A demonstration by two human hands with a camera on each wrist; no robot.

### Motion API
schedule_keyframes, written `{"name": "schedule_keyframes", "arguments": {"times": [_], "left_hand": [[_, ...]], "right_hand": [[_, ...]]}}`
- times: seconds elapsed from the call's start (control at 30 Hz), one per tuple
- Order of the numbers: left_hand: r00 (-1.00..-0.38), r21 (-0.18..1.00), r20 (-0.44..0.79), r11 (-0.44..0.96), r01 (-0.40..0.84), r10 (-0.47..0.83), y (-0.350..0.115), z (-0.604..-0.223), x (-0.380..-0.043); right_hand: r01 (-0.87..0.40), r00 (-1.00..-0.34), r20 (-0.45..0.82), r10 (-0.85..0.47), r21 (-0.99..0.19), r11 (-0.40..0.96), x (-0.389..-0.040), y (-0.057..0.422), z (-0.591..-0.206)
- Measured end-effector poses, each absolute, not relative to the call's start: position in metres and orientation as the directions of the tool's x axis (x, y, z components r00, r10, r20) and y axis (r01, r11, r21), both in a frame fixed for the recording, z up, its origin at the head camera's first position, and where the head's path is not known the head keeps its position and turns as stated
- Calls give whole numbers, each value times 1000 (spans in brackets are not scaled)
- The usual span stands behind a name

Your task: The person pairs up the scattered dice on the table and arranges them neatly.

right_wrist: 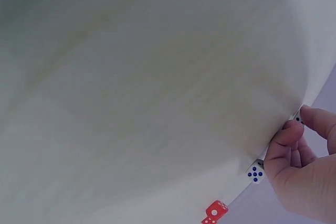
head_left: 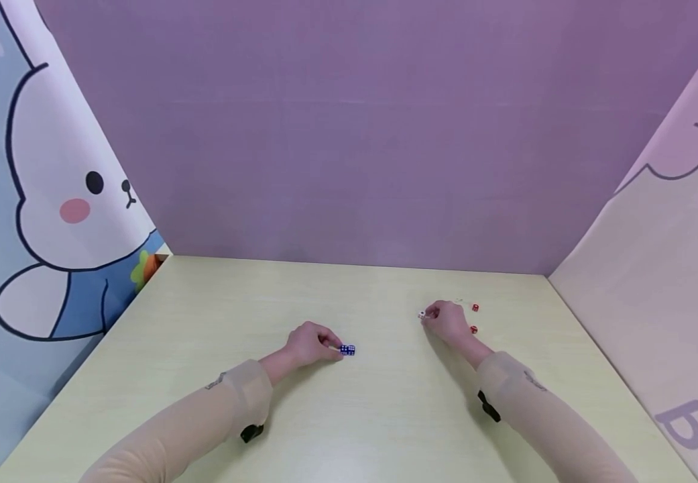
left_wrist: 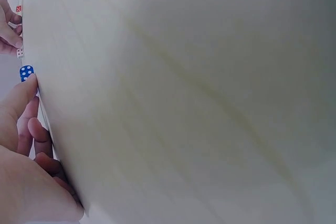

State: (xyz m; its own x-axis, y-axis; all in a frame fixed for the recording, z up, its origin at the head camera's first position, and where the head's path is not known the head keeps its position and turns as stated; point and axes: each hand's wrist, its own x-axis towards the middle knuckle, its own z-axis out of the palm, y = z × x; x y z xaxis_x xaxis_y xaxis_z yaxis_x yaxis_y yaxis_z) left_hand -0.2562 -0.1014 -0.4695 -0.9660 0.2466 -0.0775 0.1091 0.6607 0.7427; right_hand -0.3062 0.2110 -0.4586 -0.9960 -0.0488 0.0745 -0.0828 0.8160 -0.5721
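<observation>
At the middle of the table my left hand [head_left: 314, 343] pinches a blue die with white dots, its thumb and finger at the left end of the blue dice [head_left: 349, 350]. Two blue dice seem to sit side by side there; the left wrist view shows one blue face [left_wrist: 26, 71] at the fingertips. Farther back and to the right, my right hand [head_left: 447, 320] pinches a white die [head_left: 422, 314] between thumb and finger. In the right wrist view, another white die [right_wrist: 255, 172] with blue dots sits beside the curled fingers.
Two red dice lie right of the right hand, one farther back [head_left: 475, 307] and one partly behind the wrist [head_left: 474, 329]. The pale table [head_left: 385, 416] meets a purple wall [head_left: 349, 147] at the back. Printed panels stand at left [head_left: 53, 221] and right [head_left: 656, 268].
</observation>
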Motion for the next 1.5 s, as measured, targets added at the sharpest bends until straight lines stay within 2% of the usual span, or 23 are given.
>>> {"name": "schedule_keyframes", "arguments": {"times": [0.3,0.63,1.5], "left_hand": [[-967,741,-68,662,117,247,-101,-469,-256],[-967,739,-71,664,115,246,-100,-467,-255],[-960,759,-71,639,124,270,-103,-469,-253]], "right_hand": [[-122,-992,104,-77,-560,820,-308,208,-457],[-136,-991,63,-122,-564,815,-304,210,-459],[-229,-965,47,-260,-639,735,-265,194,-465]]}}
